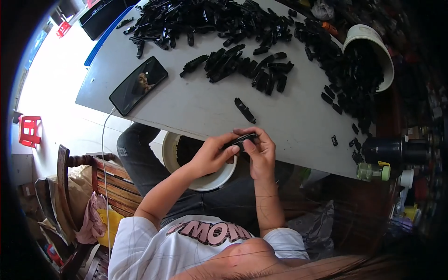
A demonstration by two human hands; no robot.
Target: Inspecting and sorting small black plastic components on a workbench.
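Both of my hands meet just over the table's near edge, holding one small, long black plastic part (242,139) between them. My left hand (215,153) has its fingers closed on the part's left end. With thumb and fingers, my right hand (259,151) pinches its right end. The fingers cover much of the part, so its exact kind cannot be made out. Just beyond my hands a single similar black part (245,110) lies by itself on the grey table (186,105). Farther back is a loose group of black parts (226,63).
A large heap of black parts (200,18) covers the far side. At right, a tipped white bucket (385,65) spills smaller black pieces (343,70). A phone (138,86) with a white cable (103,140) lies left. Below the table edge sits a white bucket (212,184); a green-lidded jar (373,171) stands right.
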